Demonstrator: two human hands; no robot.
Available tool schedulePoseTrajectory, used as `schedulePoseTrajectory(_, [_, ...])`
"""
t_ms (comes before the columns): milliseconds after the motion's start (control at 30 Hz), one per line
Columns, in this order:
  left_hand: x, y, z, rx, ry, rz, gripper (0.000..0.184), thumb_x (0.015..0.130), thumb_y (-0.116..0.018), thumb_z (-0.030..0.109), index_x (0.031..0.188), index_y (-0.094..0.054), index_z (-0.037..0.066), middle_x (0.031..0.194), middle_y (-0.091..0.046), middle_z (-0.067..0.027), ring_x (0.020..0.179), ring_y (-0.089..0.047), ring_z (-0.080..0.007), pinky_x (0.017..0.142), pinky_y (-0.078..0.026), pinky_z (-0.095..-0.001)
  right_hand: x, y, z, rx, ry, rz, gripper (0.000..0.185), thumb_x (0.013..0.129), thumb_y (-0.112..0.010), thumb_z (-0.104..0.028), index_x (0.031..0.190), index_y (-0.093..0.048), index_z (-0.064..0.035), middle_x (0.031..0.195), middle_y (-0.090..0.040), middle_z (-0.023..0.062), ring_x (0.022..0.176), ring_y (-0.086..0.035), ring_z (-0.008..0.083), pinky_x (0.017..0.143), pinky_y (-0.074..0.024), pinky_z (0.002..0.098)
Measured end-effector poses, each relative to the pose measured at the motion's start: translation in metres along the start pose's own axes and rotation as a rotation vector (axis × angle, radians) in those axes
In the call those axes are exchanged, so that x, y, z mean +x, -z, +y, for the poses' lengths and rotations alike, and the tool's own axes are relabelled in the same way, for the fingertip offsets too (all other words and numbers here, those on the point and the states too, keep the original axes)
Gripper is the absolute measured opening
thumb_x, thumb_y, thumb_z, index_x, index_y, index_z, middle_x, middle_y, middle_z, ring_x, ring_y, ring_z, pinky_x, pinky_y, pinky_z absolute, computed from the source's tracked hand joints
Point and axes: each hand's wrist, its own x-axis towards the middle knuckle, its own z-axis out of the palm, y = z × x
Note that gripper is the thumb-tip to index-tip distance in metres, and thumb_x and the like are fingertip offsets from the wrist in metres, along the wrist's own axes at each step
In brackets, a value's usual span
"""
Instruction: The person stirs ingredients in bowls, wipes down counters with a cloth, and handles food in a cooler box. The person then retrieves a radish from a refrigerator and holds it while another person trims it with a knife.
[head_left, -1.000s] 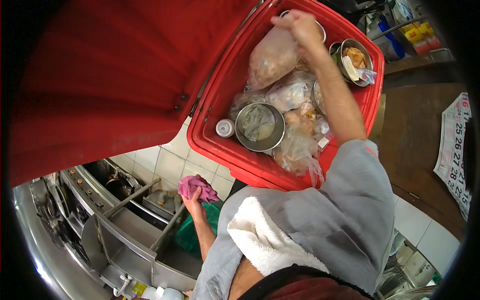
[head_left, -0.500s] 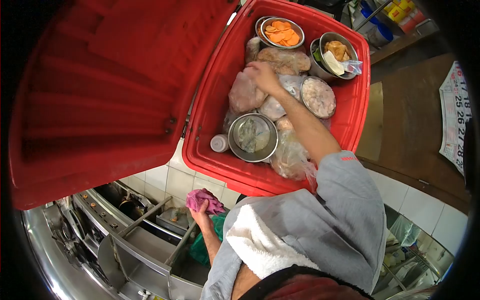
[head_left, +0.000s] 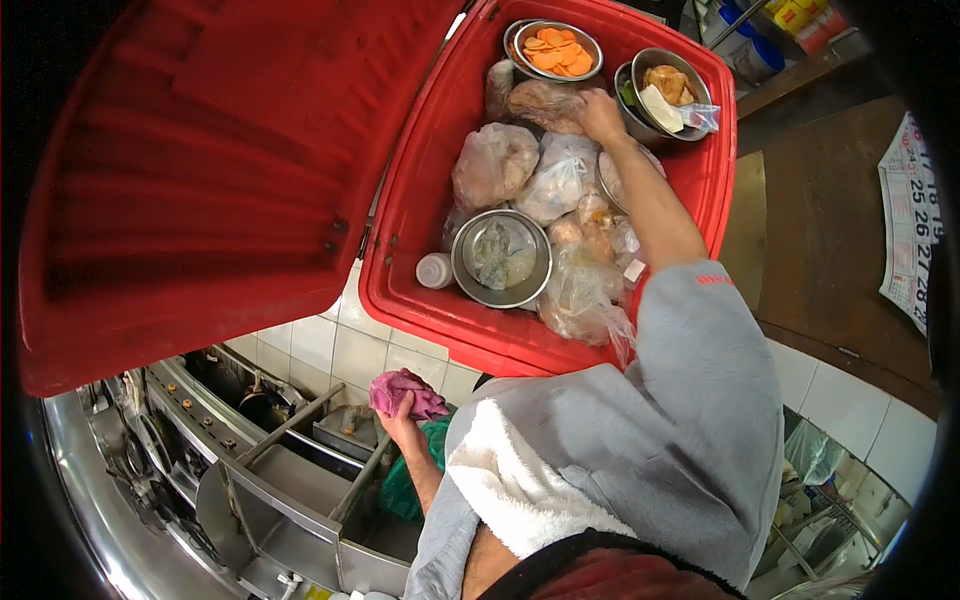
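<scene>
The brown bag [head_left: 545,103] lies in the red cooler [head_left: 480,340] near its far edge, long axis roughly along that edge. The person's right hand [head_left: 603,117] is at the bag's right end, clearly the nearer hand; whether its fingers grip or only touch, one cannot tell. The left hand [head_left: 403,430], outside the near edge, grasps one cloth [head_left: 405,392]. Counted inside: one bowl [head_left: 597,55] of orange slices by the far left corner, one pan [head_left: 538,245] and one tub [head_left: 434,270] by the near left, at least four bags overlapping.
</scene>
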Motion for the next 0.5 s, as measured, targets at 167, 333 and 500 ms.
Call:
schedulePoseTrajectory(167, [-0.007,0.009,-0.005,-0.080,-0.011,0.042,0.053,0.069,-0.067,-0.002,0.117,-0.046,0.001,0.106,-0.056,-0.0103,0.096,-0.056,-0.0239,0.088,-0.043,-0.0351,-0.094,0.048,0.009,0.272,-0.383,0.158,0.027,0.077,-0.057,-0.017,0.098,-0.064,-0.0014,0.105,-0.059,0.0228,0.099,-0.057,0.0346,0.084,-0.0450,0.0405])
schedulePoseTrajectory(333, [-0.006,0.013,0.005,-0.116,0.014,0.017,0.059,0.068,-0.069,-0.002,0.121,-0.044,0.003,0.111,-0.054,-0.0094,0.102,-0.053,-0.0233,0.093,-0.041,-0.0361,-0.175,0.032,-0.035,1.152,-1.046,0.262,0.039,0.086,-0.056,-0.023,0.121,-0.048,-0.0082,0.109,-0.055,0.0166,0.094,-0.056,0.0344,0.072,-0.0489,0.0444])
schedulePoseTrajectory(500, [-0.003,0.015,0.009,-0.157,-0.023,0.012,0.058,0.068,-0.070,-0.002,0.120,-0.044,0.002,0.110,-0.054,-0.0100,0.101,-0.054,-0.0235,0.092,-0.041,-0.0361,-0.169,-0.006,-0.010,1.958,-1.496,0.283,0.052,0.089,-0.052,-0.022,0.133,-0.030,-0.0048,0.128,-0.037,0.0200,0.107,-0.046,0.0421,0.085,-0.0482,0.0519])
